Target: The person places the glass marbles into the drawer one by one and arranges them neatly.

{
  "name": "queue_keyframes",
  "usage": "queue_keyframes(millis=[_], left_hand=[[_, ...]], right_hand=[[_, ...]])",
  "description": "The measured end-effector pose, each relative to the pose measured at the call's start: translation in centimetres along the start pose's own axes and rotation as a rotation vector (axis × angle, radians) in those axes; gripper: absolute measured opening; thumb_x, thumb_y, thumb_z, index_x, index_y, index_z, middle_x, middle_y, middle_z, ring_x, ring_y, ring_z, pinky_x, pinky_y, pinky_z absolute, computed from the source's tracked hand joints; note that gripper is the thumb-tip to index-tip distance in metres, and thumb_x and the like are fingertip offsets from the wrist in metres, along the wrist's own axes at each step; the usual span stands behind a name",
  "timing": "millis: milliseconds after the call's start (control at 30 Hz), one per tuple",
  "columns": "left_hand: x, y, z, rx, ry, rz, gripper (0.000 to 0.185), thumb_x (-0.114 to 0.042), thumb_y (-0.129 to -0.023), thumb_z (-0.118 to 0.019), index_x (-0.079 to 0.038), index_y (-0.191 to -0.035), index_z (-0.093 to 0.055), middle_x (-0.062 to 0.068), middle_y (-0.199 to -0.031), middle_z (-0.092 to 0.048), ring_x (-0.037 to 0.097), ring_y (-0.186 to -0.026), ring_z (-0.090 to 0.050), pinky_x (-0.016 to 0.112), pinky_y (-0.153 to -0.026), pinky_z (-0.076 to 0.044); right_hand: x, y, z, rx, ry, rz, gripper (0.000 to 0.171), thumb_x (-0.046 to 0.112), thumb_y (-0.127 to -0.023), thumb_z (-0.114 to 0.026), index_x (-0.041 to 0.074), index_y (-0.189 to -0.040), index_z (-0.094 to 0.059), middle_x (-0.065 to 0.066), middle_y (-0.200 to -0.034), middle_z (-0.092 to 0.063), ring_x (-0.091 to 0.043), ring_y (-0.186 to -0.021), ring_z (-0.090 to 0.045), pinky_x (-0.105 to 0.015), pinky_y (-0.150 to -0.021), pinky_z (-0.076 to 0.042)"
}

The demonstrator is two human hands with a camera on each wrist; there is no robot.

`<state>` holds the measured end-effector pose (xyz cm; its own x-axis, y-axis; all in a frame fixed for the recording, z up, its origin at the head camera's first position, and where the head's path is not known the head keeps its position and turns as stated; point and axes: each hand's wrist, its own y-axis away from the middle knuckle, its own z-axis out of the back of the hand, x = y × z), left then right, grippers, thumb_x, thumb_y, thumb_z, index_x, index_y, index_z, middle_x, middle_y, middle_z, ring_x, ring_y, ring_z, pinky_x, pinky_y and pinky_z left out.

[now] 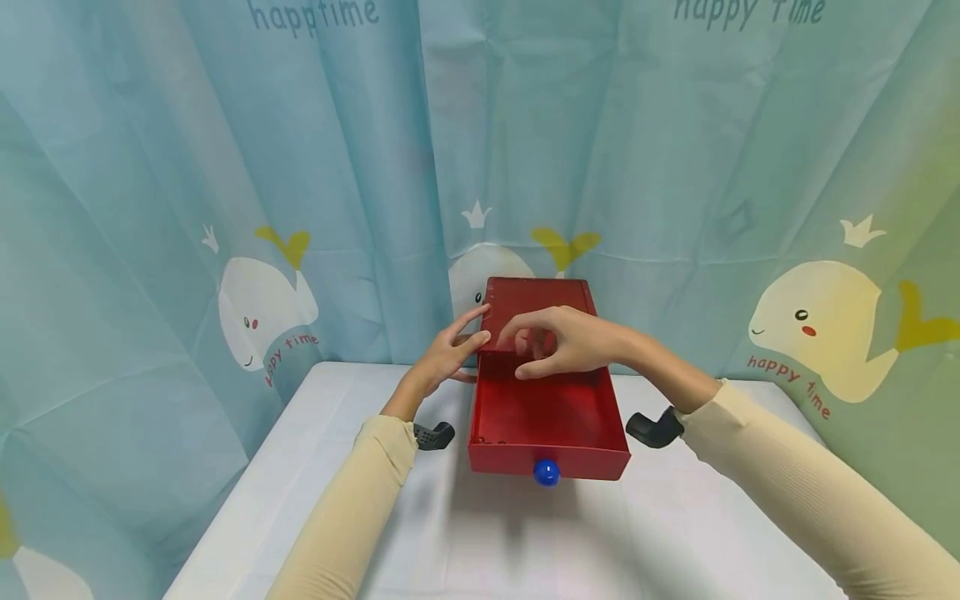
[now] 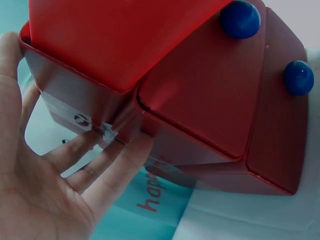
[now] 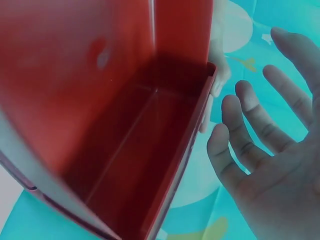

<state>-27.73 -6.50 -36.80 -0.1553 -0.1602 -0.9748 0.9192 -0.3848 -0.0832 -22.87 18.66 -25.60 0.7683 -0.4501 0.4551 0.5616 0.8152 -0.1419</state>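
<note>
A red drawer cabinet (image 1: 536,296) stands on the white table (image 1: 300,467) against the curtain. Its top drawer (image 1: 547,417) is pulled out toward me, with a blue knob (image 1: 546,472) on its front. My left hand (image 1: 453,350) lies with straight fingers against the cabinet's left side. In the left wrist view those fingers (image 2: 107,167) touch the cabinet's wall (image 2: 75,100), and two blue knobs (image 2: 240,19) show on the fronts. My right hand (image 1: 562,342) hovers over the back of the open drawer, loosely curved. The right wrist view shows the hand (image 3: 270,165) holding nothing beside the drawer's hollow (image 3: 135,135).
A light blue curtain (image 1: 225,208) printed with whales hangs close behind and on both sides of the table. White tabletop lies in front of the drawer (image 1: 525,542). Black wrist-camera mounts (image 1: 654,427) sit on both of my forearms.
</note>
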Motion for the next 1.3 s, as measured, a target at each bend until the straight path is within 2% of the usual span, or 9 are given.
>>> queue_keyframes(millis=[200,367,533,833,1100,1300], left_hand=[[0.0,0.0,0.0,-0.003,0.0,0.002,0.06,-0.043,-0.1,-0.062,-0.044,-0.156,-0.039,0.013,-0.155,-0.048,0.036,-0.136,-0.052,0.056,-0.083,-0.06],[0.1,-0.2,0.0,0.006,0.003,-0.003,0.061,-0.043,-0.101,-0.061,-0.042,-0.158,-0.037,0.015,-0.156,-0.046,0.037,-0.137,-0.051,0.057,-0.084,-0.059],[0.2,-0.3,0.0,0.004,0.007,-0.001,0.06,-0.043,-0.101,-0.061,-0.043,-0.157,-0.038,0.015,-0.155,-0.047,0.036,-0.137,-0.051,0.057,-0.084,-0.059],[0.2,-0.1,0.2,0.008,0.008,0.001,0.06,-0.042,-0.101,-0.06,-0.043,-0.157,-0.038,0.014,-0.155,-0.047,0.034,-0.137,-0.051,0.056,-0.084,-0.06],[0.1,-0.3,0.1,0.012,0.022,0.004,0.059,-0.041,-0.102,-0.059,-0.041,-0.158,-0.038,0.016,-0.155,-0.046,0.036,-0.138,-0.05,0.057,-0.084,-0.059],[0.1,-0.3,0.2,0.006,0.014,0.011,0.059,-0.042,-0.102,-0.06,-0.044,-0.156,-0.039,0.014,-0.154,-0.048,0.035,-0.137,-0.051,0.057,-0.084,-0.059]], right_hand=[[0.6,1.7,0.2,-0.028,-0.037,-0.003,0.048,0.029,-0.09,-0.08,0.019,-0.134,-0.064,-0.006,-0.111,-0.068,-0.015,-0.091,-0.067,-0.037,-0.078,-0.061],[1.1,3.4,0.4,-0.04,-0.088,-0.014,0.05,0.024,-0.09,-0.08,0.026,-0.136,-0.061,-0.002,-0.116,-0.066,-0.013,-0.091,-0.069,-0.037,-0.078,-0.062],[1.7,5.2,0.5,-0.058,-0.139,-0.013,0.054,0.022,-0.091,-0.079,0.028,-0.14,-0.058,0.003,-0.121,-0.064,-0.015,-0.096,-0.069,-0.037,-0.081,-0.062],[2.6,8.9,0.4,-0.106,-0.178,0.02,0.059,0.019,-0.094,-0.076,0.026,-0.147,-0.052,0.005,-0.137,-0.061,-0.026,-0.112,-0.068,-0.038,-0.094,-0.058],[3.0,11.9,-0.1,-0.155,-0.202,0.035,0.066,0.011,-0.093,-0.075,0.025,-0.152,-0.047,0.004,-0.145,-0.058,-0.022,-0.118,-0.067,-0.04,-0.095,-0.058],[3.4,13.3,-0.4,-0.158,-0.247,0.034,0.068,0.006,-0.094,-0.073,0.021,-0.154,-0.043,0.0,-0.146,-0.058,-0.02,-0.12,-0.067,-0.04,-0.096,-0.057]])
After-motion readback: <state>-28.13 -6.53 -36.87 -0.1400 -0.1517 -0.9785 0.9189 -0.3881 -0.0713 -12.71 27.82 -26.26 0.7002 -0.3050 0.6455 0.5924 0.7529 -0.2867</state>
